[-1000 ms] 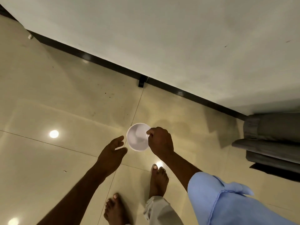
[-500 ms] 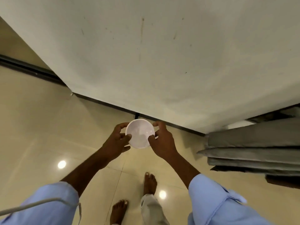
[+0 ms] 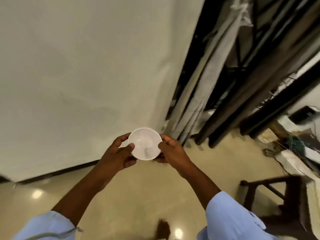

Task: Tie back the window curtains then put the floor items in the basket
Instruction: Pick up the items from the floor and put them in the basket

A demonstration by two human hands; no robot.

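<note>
Two hands share one small white bowl in my feed, held up in the air in front of the pale wall; the left hand grips its left rim, thumb over the lip on the near side and the forefinger curled round the far side; the right hand pinches the opposite rim between thumb and forefinger, its other fingers tucked under the bowl's base; I see the bowl's hollow facing the camera, between the two sets of fingertips; beyond the right fingers hang the blurred curtains, pale folds beside dark ones, and I cannot tell whether they are tied; below the right wrist, off to the right, stands a dark wooden stool on the glossy beige floor; further right of it lies a blurred clutter of cords and papers; both forearms come out of light blue sleeves.
</note>
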